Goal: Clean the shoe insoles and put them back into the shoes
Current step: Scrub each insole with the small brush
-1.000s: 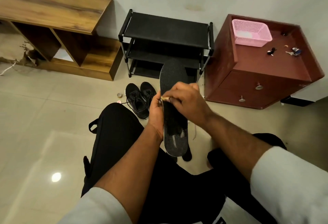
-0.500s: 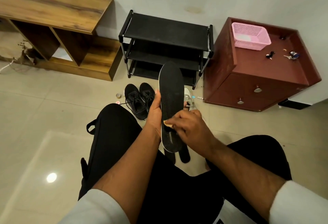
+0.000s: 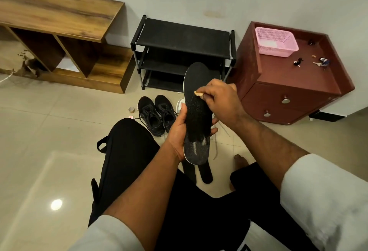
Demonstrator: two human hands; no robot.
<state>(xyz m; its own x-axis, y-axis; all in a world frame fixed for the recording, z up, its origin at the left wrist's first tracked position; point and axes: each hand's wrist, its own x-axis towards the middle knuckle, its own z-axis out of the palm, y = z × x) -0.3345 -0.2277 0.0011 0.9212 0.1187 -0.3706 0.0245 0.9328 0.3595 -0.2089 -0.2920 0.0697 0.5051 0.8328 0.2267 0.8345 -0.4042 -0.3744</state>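
My left hand (image 3: 179, 131) grips a black insole (image 3: 197, 115) upright over my lap, thumb on its left edge, fingers behind it. My right hand (image 3: 221, 103) pinches a small tan wipe (image 3: 198, 93) and presses it on the insole's upper half. Pale scuffs mark the insole's heel end. A pair of black shoes (image 3: 155, 114) stands on the floor beyond my left knee. Two more black insoles (image 3: 205, 173) lie on the floor below the held one. A white shoe (image 3: 180, 104) peeks out behind my left hand.
A black shoe rack (image 3: 183, 37) stands against the wall. Right of it is a red-brown drawer cabinet (image 3: 288, 91) with a pink basket (image 3: 275, 41) and small items on top. A wooden shelf unit (image 3: 59, 31) stands at the left. Small caps (image 3: 131, 109) lie by the black shoes.
My right hand has slid the wipe from the insole's lower part back up to its upper half. My left hand keeps holding the insole, now tilted slightly.
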